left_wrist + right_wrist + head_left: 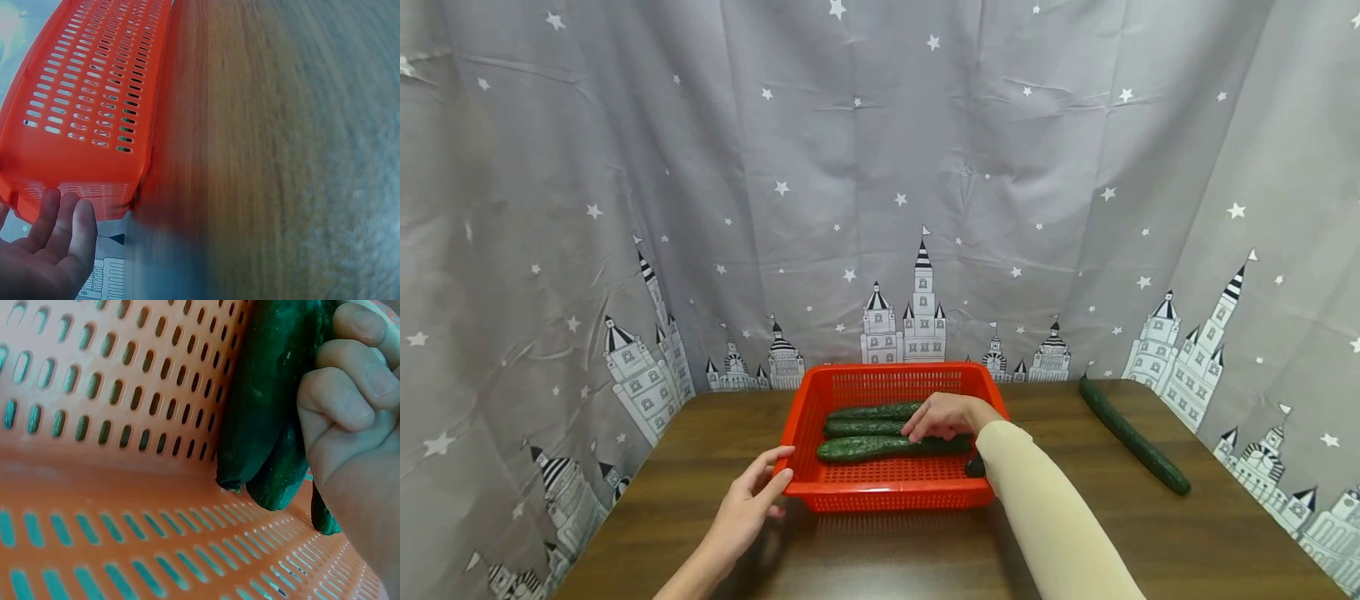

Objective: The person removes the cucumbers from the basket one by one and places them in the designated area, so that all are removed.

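A red plastic basket (891, 487) with slotted walls stands on the table. Three dark green cucumbers lie side by side inside: a back cucumber (857, 412), a middle cucumber (861, 428) and a front cucumber (857, 450). My left hand (747, 504) is at the basket's left end, fingertips right at the rim; in the left wrist view its fairly straight fingers (82, 231) reach up to the end wall. Over the front cucumber is my right hand (946, 417). Its fingers (340, 400) curl close beside the cucumbers, and I cannot tell whether it grips one.
Another long cucumber (1135, 437) lies on the brown wooden table (1060, 500) to the right of the basket. A small dark object (975, 465) shows beside the right wrist. Behind the table hangs a grey curtain (895, 150) printed with stars and castles.
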`<state>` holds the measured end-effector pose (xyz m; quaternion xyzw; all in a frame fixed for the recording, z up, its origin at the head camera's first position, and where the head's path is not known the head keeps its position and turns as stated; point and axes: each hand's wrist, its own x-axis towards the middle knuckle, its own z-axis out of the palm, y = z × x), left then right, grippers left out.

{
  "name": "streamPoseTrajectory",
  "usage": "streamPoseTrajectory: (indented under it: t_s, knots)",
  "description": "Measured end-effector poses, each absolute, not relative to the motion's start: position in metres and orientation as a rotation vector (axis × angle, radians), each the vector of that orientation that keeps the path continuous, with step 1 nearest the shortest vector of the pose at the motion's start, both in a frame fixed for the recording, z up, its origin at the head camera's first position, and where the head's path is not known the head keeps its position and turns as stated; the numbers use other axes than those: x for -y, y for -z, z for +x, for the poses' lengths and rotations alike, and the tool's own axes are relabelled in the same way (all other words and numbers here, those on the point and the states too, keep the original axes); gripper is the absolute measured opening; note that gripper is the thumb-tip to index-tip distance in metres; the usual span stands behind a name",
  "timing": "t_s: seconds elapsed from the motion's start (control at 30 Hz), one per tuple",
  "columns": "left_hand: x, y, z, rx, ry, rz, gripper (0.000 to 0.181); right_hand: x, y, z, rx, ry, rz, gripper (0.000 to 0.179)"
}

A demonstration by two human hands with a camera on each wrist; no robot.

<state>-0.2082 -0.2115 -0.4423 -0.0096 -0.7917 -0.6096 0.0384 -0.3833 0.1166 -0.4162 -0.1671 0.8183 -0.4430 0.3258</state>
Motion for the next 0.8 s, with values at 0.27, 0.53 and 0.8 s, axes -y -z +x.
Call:
streamPoseTrajectory:
  t_s: [0.27,0.53,0.8]
  knots:
    - [0.2126,0.4448,-0.2081,2.424,1.873,-0.019,0.039,-0.1130,0.4229,-0.3887,-2.175,1.074,-0.388,0.020]
    - [0.2129,0.4399,-0.2098,2.423,1.868,-0.036,0.039,-0.1103,0.4181,-0.3911,-2.145,1.038,-0.408,0.026]
    - [0.2123,0.4432,-0.2094,2.429,1.872,-0.031,0.038,-0.1082,0.4228,-0.3922,-2.162,0.955,-0.391,0.024]
